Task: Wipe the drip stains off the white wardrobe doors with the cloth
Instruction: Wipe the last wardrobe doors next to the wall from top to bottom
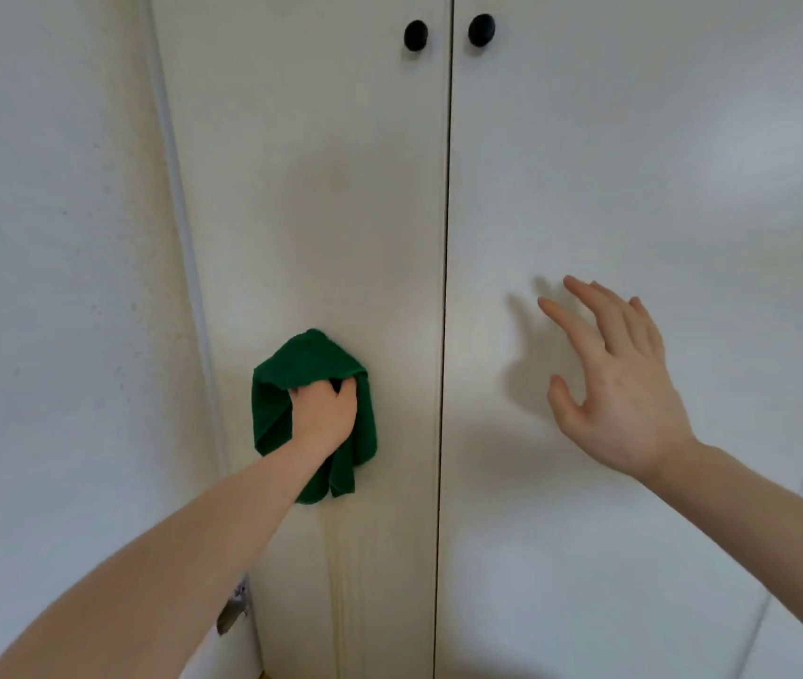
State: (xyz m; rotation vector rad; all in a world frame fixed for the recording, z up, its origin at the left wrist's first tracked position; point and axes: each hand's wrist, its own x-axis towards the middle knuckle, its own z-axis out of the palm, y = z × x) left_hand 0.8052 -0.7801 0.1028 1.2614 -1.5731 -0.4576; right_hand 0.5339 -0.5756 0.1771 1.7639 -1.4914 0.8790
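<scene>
Against left white wardrobe door, left hand bunches dark green microfibre cloth, fingers curled into folds, pressing. Right hand spread, holding nothing, near right door. Faint yellowish drip streaks below cloth: wiping looks part done.

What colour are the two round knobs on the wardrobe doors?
Black. Both knobs show clearly in the head view, near the top.

Left hand: fingertips buried in the bunched dark green cloth, which covers the patch of white left wardrobe door beneath it. Both doors cut off by the top and bottom edges. Faint vertical streaks below the cloth too pale to read clearly; small metal fitting partly behind the left forearm, blurred.
</scene>
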